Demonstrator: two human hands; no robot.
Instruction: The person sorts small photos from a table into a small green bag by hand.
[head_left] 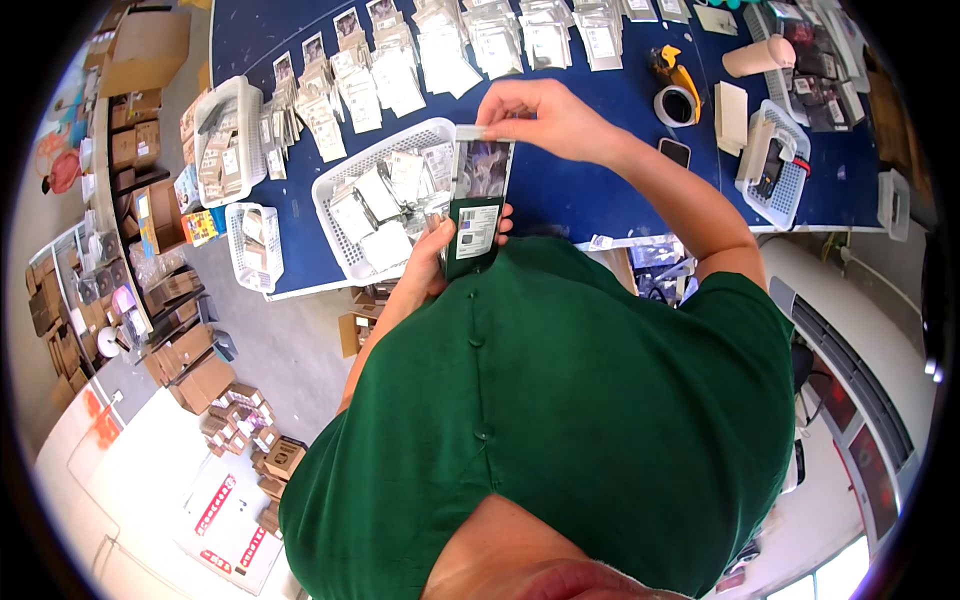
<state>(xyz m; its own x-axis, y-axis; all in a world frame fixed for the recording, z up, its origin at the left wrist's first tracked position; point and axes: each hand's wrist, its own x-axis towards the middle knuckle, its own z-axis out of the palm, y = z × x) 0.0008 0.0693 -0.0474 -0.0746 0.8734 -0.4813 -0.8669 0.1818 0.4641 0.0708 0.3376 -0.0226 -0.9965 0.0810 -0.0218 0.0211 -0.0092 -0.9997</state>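
Hands [430, 256] [545, 115] grip a packet [484, 172], the right seemingly pinching its top edge, beside the white basket [336, 232].

The pouch [486, 168] looks glossy plastic — its label [477, 232] paper, the basket [331, 216] smooth plastic.

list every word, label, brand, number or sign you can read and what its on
None reads clearly enough to quote.
White label on the held flat packet: print too small.
Packets in the basket: labels too small.
Rows of packets on the blue table: too small.
Red strips, lower left: pale characters, too blurred.
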